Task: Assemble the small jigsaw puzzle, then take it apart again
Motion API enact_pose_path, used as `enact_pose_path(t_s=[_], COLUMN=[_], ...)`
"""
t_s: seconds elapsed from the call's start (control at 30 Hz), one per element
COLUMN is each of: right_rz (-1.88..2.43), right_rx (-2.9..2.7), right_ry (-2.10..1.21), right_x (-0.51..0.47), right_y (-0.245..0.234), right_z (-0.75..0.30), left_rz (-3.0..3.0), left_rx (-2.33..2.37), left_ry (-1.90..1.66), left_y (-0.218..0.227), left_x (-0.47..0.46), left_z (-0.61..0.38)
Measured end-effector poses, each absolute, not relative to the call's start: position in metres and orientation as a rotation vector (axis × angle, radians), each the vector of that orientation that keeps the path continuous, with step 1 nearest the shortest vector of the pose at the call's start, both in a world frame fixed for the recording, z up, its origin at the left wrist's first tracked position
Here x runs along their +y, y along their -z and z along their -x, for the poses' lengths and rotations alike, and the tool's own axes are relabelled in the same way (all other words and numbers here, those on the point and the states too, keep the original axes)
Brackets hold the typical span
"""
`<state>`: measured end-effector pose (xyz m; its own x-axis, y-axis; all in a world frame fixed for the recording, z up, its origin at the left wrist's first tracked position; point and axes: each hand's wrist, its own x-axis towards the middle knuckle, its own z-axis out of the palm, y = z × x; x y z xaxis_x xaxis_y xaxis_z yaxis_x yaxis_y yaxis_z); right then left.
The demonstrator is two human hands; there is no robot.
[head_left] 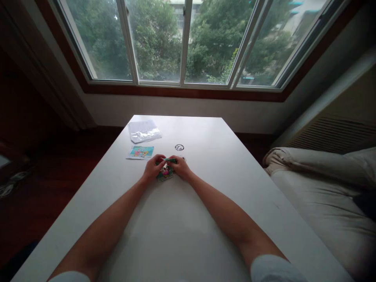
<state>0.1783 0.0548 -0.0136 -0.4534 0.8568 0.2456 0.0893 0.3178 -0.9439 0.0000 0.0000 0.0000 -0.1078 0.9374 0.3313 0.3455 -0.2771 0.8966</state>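
Both my hands meet near the middle of a white table (205,219). My left hand (152,169) and my right hand (181,167) have their fingers closed on a small green packet (165,172) with pink and white print, which lies on the table between them. What is inside the packet is too small to make out.
A colourful picture card (141,152) lies just beyond my left hand. Farther back sits a clear plastic bag (144,131). A small round object (179,147) lies past the packet. A bed with pale bedding (323,188) flanks the table's right side. Windows run along the far wall.
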Motion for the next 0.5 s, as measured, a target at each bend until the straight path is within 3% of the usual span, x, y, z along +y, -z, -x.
enact_pose_path(t_s=[0.5], right_rz=[0.852], right_rx=[-1.761], right_ry=[-1.258], right_x=[0.0512], right_y=[0.0126], right_z=[-0.1799], left_rz=[-1.528], left_rx=[1.343], left_ry=[-1.421], left_y=[0.0069], left_x=[0.0063], left_z=[0.005])
